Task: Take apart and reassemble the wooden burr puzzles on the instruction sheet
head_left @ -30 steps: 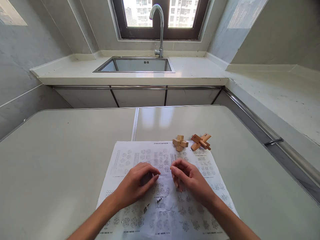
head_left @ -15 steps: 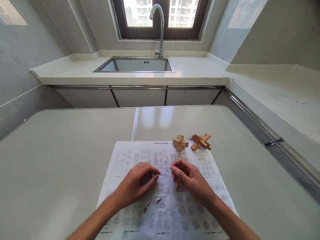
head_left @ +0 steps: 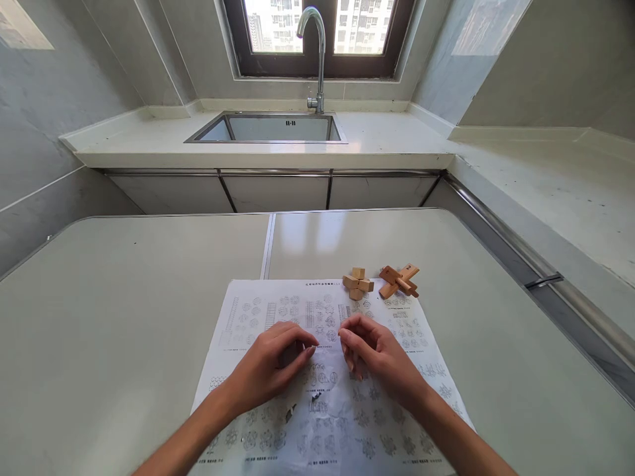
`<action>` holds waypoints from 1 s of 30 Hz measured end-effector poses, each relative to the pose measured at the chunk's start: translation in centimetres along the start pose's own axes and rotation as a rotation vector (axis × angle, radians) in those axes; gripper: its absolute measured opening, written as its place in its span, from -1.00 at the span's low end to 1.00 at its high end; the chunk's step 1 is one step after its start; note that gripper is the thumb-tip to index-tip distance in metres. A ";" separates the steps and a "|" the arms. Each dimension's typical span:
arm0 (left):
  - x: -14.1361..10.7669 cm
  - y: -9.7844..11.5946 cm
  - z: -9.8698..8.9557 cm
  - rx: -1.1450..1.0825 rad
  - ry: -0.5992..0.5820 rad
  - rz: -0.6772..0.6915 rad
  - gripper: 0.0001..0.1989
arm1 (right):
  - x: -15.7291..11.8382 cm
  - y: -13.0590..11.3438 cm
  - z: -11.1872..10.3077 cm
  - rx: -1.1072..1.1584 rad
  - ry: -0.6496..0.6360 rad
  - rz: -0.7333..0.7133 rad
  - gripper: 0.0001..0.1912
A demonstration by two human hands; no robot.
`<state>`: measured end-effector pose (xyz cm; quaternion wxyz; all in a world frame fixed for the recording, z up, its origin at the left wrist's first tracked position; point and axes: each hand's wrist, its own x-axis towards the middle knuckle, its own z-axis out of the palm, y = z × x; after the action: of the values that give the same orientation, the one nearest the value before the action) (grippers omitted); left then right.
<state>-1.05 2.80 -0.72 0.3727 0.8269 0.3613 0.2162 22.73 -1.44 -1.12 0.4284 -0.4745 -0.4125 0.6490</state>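
A printed paper sheet [head_left: 268, 291] with rows of small line diagrams lies on the table. My left hand [head_left: 278, 357] rests on its middle, fingers loosely curved, with a small gap between thumb and fingertips and nothing held. Facing it, my right hand [head_left: 372, 354] is also loosely curled, its fingers somewhat apart and no object seen in them. Beyond the right hand, at the sheet's far right edge, sits a small light wooden interlocking puzzle [head_left: 358, 283]. Beside it is a darker wooden burr puzzle [head_left: 399, 281] of crossed pieces, marked with a number 2. Neither hand touches the puzzles.
The pale table [head_left: 124, 317] has a light seam strip [head_left: 268, 246] running away from the sheet. Past its far edge is a white counter [head_left: 387, 135] with a sink [head_left: 268, 141] and a tall faucet [head_left: 321, 59] below a window. A ledge [head_left: 555, 198] runs along the right.
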 end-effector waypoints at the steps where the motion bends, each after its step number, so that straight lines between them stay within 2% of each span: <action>1: 0.0 0.0 0.0 -0.003 0.000 0.000 -0.86 | 0.0 0.0 0.0 0.003 0.001 0.000 -0.58; 8: 0.0 0.0 0.0 -0.011 -0.005 -0.003 -0.88 | 0.1 0.3 -0.3 0.143 0.037 0.042 -0.60; 12: 0.0 0.0 0.0 -0.007 0.000 0.002 -0.88 | 0.5 0.2 -1.0 0.363 0.130 0.080 -0.59; 19: 0.0 0.0 0.0 -0.008 0.002 0.015 -0.86 | 1.3 -0.4 -3.7 0.766 0.237 -0.031 -0.63; 24: 0.1 0.1 0.0 -0.007 -0.002 0.015 -0.87 | 1.5 -0.7 -5.2 0.800 0.261 -0.103 -0.70; 30: 0.0 0.1 0.0 -0.011 0.000 0.019 -0.87 | 1.5 -1.0 -6.0 0.738 0.278 -0.150 -0.78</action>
<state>-1.02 2.77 -0.61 0.3754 0.8281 0.3523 0.2217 28.42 1.04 -1.85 0.6680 -0.3407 -0.1235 0.6500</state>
